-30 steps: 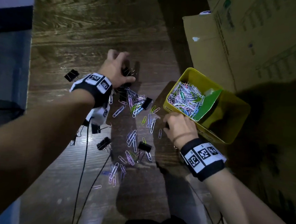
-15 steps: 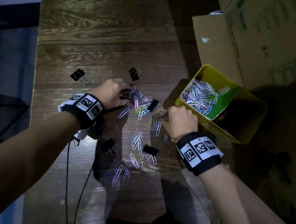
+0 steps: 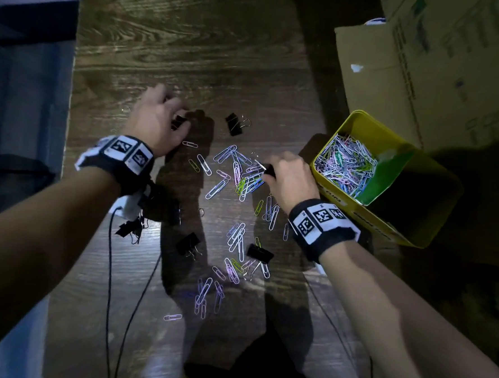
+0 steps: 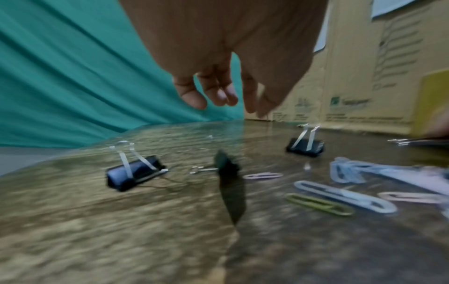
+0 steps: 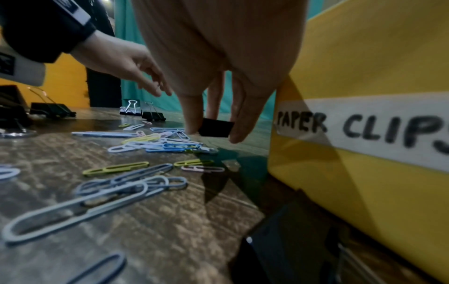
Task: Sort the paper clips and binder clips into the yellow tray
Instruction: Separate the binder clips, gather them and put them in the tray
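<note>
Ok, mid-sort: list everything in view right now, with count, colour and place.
paper clips on table: dozens, pastel mixed, scattered between the hands
paper clips in tray: a heap, mixed colours, left compartment
loose binder clips: at least five, black, scattered on table
yellow tray: one, table right, labelled PAPER CLIPS
green divider: one, inside tray
cardboard box: one, brown, behind tray
wooden table: one, dark
left hand: over a binder clip, grip unclear
right hand: pinching a black binder clip

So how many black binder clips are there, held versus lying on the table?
Held binder clip, pinched by the right hand: 1
Loose binder clips in plain head view: 5
Total: 6, though the left hand may hide more.
</note>
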The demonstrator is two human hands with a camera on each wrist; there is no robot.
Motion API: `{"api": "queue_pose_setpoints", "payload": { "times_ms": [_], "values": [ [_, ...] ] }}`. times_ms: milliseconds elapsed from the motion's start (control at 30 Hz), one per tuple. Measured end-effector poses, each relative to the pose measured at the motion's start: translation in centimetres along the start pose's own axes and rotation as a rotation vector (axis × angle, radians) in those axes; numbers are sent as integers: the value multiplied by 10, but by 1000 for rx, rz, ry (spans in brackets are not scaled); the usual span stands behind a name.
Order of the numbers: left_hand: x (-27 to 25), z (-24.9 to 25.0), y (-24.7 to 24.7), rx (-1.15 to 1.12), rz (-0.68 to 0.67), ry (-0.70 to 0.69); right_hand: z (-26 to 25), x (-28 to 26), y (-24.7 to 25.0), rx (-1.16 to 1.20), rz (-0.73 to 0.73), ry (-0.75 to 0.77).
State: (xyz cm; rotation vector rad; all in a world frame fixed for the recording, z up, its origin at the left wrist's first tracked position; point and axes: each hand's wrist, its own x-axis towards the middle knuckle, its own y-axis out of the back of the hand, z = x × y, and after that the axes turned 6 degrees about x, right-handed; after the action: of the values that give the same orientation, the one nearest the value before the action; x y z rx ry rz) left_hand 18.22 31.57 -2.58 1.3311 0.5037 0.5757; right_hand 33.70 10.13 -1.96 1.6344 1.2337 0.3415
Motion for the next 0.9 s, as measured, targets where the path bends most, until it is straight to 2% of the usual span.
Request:
{"api": "queue_pose_setpoints", "payload": {
  "times_ms": [33, 67, 200, 300, 367, 433, 533, 600, 667, 733, 800, 900],
  "values": [
    [-4, 8, -1, -14, 38, 9, 0, 0, 0, -25, 21, -10],
    [-7, 16, -4, -11, 21, 22, -1, 2, 0, -57, 37, -27],
    [-23, 43, -18, 68, -293, 102, -7, 7, -4, -96, 45, -136],
    [-31, 58, -22, 92, -370, 171, -6, 7, -6, -96, 15, -179],
    [-39, 72, -25, 84, -390, 123, -6, 2, -6, -83, -16, -180],
    [-53, 87, -30, 81, -413, 34, -10, -13, -8, -40, -5, -124],
    [-70, 101, -37, 11, -422, -12, -14, -56, -18, -14, 138, 99],
    [-62, 101, -42, -19, -305, 23, -10, -88, -29, 57, 95, 180],
    [-47, 99, -49, -30, -228, 74, 0, -112, -45, 48, 8, 183],
    [-40, 107, -58, -57, -333, 117, 9, -127, -60, -2, -64, 179],
    [-42, 120, -69, -3, -449, 100, 15, -133, -70, -25, -92, 177],
    [-64, 135, -75, 43, -466, 47, 20, -135, -75, -5, -40, 199]
  ]
}}
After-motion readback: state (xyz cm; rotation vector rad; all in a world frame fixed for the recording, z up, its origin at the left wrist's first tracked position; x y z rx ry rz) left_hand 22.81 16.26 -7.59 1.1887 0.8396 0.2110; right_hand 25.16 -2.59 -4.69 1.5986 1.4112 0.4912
